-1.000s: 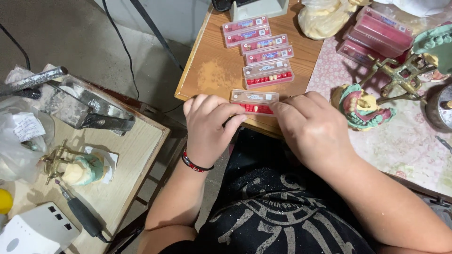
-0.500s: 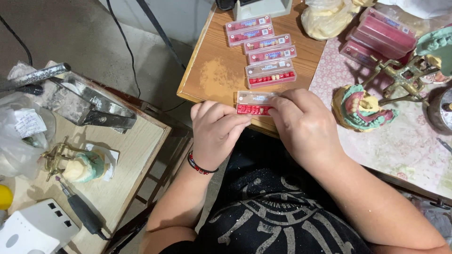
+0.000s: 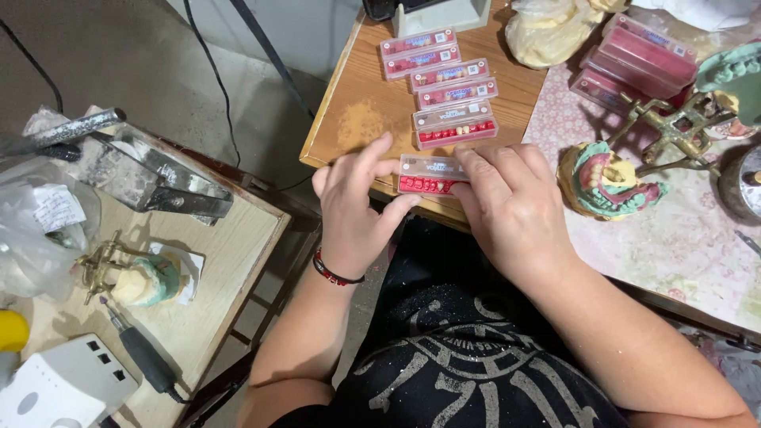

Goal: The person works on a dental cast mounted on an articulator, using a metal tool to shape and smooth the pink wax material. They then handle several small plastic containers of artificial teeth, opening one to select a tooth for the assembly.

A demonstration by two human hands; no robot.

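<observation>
In the head view, a small flat tooth card with a clear top strip and a red wax strip carrying a row of artificial teeth was held at the near edge of the wooden table. It was pinched from the left by the left hand, thumb beneath and fingers spread above, and from the right by the right hand, whose fingertips were closed on its right end. Just beyond it, a column of similar cards was laid out toward the far edge. To the right, a dental model in green and pink wax was seen on a patterned cloth (beside a brass articulator). On the low left table, a rotary handpiece was lying.
</observation>
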